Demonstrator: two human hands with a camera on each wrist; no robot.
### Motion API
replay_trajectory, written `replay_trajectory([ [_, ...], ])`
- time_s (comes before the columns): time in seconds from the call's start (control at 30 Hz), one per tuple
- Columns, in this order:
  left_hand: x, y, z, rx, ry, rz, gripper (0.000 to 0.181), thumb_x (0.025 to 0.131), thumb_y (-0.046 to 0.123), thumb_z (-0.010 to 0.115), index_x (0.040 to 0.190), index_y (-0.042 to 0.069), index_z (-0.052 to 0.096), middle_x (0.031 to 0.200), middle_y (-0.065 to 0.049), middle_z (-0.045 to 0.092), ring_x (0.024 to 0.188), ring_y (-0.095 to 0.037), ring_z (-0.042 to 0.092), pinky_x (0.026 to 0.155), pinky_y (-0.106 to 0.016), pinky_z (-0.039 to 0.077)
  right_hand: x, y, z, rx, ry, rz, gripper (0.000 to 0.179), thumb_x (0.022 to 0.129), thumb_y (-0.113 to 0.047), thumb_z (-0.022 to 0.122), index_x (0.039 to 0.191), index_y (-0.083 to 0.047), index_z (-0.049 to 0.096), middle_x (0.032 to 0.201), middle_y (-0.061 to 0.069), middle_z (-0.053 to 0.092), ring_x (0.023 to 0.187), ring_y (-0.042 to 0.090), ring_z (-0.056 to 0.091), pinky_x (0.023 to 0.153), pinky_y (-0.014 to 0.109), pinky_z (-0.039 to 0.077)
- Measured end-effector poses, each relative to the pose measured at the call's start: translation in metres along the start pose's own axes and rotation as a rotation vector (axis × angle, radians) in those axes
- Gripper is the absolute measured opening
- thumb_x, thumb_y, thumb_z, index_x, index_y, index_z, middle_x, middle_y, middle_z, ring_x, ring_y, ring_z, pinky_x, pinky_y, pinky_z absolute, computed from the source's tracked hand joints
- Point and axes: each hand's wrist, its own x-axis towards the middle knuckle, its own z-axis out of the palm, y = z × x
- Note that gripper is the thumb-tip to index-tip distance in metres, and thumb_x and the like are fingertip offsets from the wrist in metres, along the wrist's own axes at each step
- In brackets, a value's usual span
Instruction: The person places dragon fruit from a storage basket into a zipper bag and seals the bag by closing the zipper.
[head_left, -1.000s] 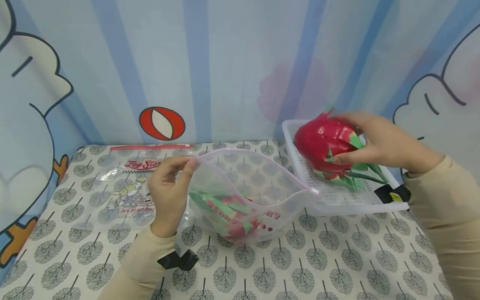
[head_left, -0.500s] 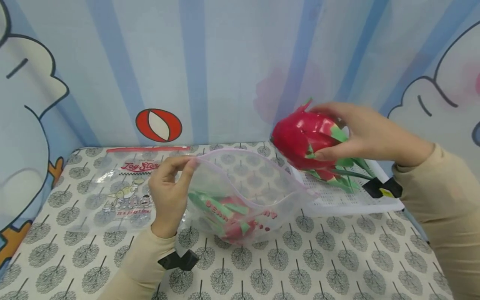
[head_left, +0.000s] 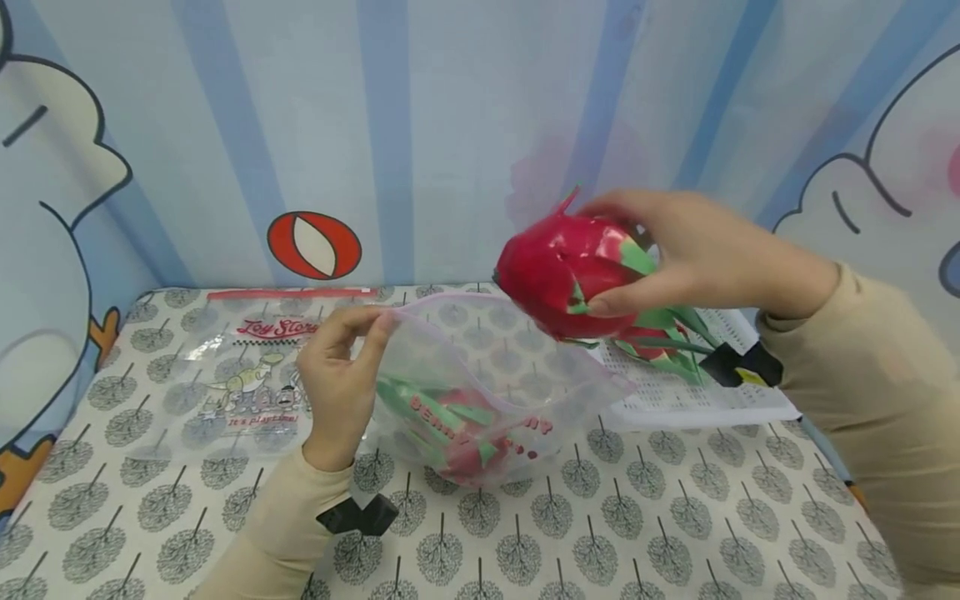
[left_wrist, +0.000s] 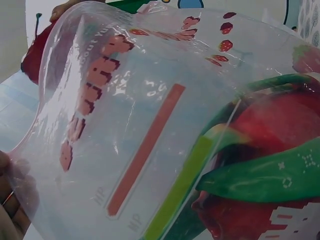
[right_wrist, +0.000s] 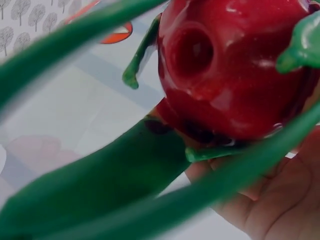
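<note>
While the left hand pinches the edge of a see-through bag, its thumb and fingertips are squeezed together on the plastic. I see it holding the bag at the left end of the mouth, and the mouth gapes wide. A shiny red fruit with green leaves sits inside the bag, and you can see it right through the side. Red letters and little strawberries are printed on the bag.

On the other side, the right hand has its thumb and fingers curled around a big red fruit with green leaves. That fruit is up in the air, next to the right part of the bag's mouth, with its tip pointing left. I can't tell if it touches the bag's edge. The right wrist view shows a round dent in the red skin and long green leaves sticking out.

Behind the right hand's fruit is a white basket with little holes. To the left, another clear bag lies flat, with a red strip along its top, a dinosaur picture and the words "It's playtime!" Both arms wear tan sleeves and black straps. Grey trees cover the tablecloth, and a pale blue curtain with darker stripes hangs behind.
</note>
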Motion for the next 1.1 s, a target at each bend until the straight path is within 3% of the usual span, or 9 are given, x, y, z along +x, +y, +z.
replay_trajectory([
  [0.23,-0.001,-0.001,0.001,0.002,0.006,-0.005,0.025,0.091,0.01,0.066,0.09,-0.015,0.065,0.087,0.012,0.068,0.079,-0.002,0.062,0.077,-0.021,0.052,0.012,-0.014,0.005,0.047,-0.031,-0.029,0.068,0.075,-0.037,0.078,0.131,-0.011,0.05,0.114,0.005,0.067,0.099,0.018,0.064,0.08,0.036,0.056],
  [0.57,-0.001,0.0,0.003,-0.007,0.023,0.004,0.025,0.09,0.009,0.067,0.088,-0.016,0.064,0.087,0.016,0.068,0.08,-0.002,0.063,0.077,-0.02,0.052,0.027,-0.029,0.017,0.061,-0.118,-0.067,0.069,0.074,-0.039,0.079,0.129,-0.009,0.05,0.111,0.003,0.069,0.099,0.015,0.066,0.082,0.033,0.057],
  [0.8,-0.002,0.0,0.005,-0.038,0.018,0.001,0.032,0.091,0.015,0.067,0.089,-0.017,0.063,0.087,0.011,0.069,0.08,-0.002,0.064,0.076,-0.021,0.053,0.036,-0.035,0.023,-0.011,-0.16,-0.065,0.07,0.073,-0.042,0.078,0.129,-0.009,0.051,0.108,0.001,0.068,0.096,0.015,0.065,0.079,0.032,0.057],
  [1.1,-0.003,-0.001,0.01,-0.028,0.001,-0.019,0.032,0.091,0.015,0.065,0.091,-0.017,0.063,0.088,0.019,0.068,0.079,-0.001,0.065,0.083,-0.023,0.054,0.04,-0.036,0.026,-0.126,-0.198,-0.048,0.066,0.073,-0.045,0.077,0.124,-0.009,0.054,0.1,0.0,0.064,0.09,0.015,0.059,0.076,0.031,0.054],
])
